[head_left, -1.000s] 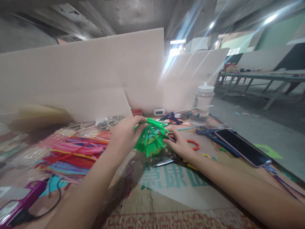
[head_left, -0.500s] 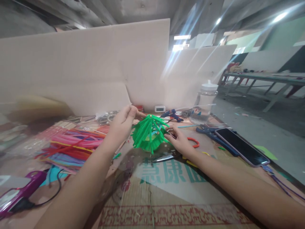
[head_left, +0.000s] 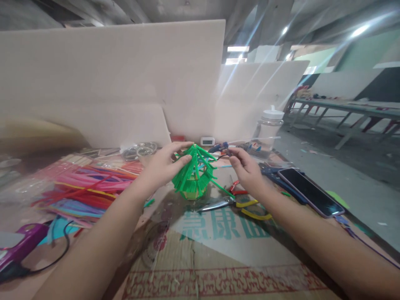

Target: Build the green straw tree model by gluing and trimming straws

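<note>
A green cone-shaped roof of pipe cleaners (head_left: pixel 195 171) sits over a pale base on the table, with gaps between its strips on the right side. My left hand (head_left: pixel 170 162) grips its left side near the top, thumb in front. Beyond the roof to the right, my right hand (head_left: pixel 248 168) has its curled fingers at the handle of a blue glue gun (head_left: pixel 220 146); the handle is mostly hidden by them. Under my right wrist lie scissors or pliers with yellow handles (head_left: pixel 254 208), and beside them a red-handled tool (head_left: pixel 239 191).
Colourful pipe cleaners (head_left: pixel 93 183) lie in a heap at left, beyond a purple glue gun (head_left: pixel 23 246). A phone (head_left: pixel 312 191) with a cable rests at right. Behind stand a small digital clock (head_left: pixel 207 141), a clear bottle (head_left: pixel 269 127) and white boards (head_left: pixel 125 75).
My right hand has left the green roof and moved up and right to the blue glue gun. My left hand now wraps lower round the roof's side.
</note>
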Available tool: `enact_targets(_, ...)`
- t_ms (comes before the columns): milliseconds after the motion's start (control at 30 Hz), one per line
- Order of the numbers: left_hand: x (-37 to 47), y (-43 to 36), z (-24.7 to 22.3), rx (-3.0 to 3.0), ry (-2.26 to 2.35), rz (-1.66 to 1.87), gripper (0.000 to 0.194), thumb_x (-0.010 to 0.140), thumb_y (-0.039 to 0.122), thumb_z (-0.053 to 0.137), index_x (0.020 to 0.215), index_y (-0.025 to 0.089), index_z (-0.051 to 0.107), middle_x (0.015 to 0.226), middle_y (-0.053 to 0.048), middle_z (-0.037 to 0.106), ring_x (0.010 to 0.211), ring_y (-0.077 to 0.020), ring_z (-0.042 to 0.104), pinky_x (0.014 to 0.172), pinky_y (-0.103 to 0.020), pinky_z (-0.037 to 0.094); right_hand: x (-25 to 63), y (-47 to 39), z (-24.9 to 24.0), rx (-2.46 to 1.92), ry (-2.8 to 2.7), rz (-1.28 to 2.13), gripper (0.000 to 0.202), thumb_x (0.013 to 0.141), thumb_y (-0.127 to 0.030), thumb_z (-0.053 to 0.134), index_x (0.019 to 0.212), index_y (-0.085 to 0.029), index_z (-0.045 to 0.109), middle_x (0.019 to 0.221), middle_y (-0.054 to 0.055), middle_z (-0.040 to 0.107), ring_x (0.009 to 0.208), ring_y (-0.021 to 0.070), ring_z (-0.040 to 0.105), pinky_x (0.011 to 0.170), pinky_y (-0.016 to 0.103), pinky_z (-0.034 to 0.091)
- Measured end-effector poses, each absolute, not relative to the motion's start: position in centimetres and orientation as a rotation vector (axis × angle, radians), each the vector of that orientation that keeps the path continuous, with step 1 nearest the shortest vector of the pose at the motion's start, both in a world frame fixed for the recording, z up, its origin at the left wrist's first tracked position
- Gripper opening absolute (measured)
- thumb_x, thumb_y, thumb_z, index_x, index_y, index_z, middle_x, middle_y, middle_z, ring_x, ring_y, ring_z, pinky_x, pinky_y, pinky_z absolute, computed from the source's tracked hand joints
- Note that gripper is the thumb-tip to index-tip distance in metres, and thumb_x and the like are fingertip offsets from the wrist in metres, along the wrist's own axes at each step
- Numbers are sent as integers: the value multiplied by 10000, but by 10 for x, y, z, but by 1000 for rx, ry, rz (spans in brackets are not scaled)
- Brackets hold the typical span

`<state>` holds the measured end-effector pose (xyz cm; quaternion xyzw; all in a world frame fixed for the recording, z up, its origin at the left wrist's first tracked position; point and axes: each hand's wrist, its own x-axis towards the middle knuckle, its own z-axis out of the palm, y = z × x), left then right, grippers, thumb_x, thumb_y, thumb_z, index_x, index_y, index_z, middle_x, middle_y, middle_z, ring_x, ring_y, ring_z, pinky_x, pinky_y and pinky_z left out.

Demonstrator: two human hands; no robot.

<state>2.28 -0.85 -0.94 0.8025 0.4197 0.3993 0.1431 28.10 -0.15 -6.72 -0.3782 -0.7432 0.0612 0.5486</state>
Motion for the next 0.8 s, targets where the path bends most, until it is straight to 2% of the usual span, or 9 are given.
enact_targets(100,27,-14,-7,2344,1155,1154,406,917,367,561,1272,181,620,1238,-81,659,1099,-217,609,913,-354,489,282,-13,-48,-789,-2058,-238,277,986,-365,497,1167,-183,601,1000,103,695,912,223,626,783,353,464)
enact_targets(267,31,-21,-6,2407,1098,1132,370,931,341,557,1274,215,619,1224,-63,654,1092,-208,606,883,-332,487,273,-24,-43,-668,-2184,-637,196,989,-272,502,1039,-143,640,916,104,718,845,219,628,748,342,458)
enact_targets(433,33,-23,-5,2431,1096,1118,370,926,317,563,1274,204,618,1180,-65,654,1023,-198,612,858,-330,487,268,-25,-45,-689,-2184,-700,276,1014,-318,447,999,-135,652,882,105,727,777,206,628,679,325,433)
enact_targets(533,35,-25,-3,2444,1094,1112,367,921,295,564,1267,190,623,1121,-60,656,954,-180,612,813,-310,491,269,-25,-43,-693,-2185,-694,276,1014,-310,449,1003,-121,650,874,108,725,803,207,634,700,322,440)
enact_targets(800,37,-28,-2,2474,1084,1120,354,925,288,561,1256,179,625,1173,-73,657,1027,-196,612,835,-314,488,270,-22,-45,-654,-2174,-699,246,1005,-291,475,988,-121,652,895,107,732,803,195,633,729,313,450)
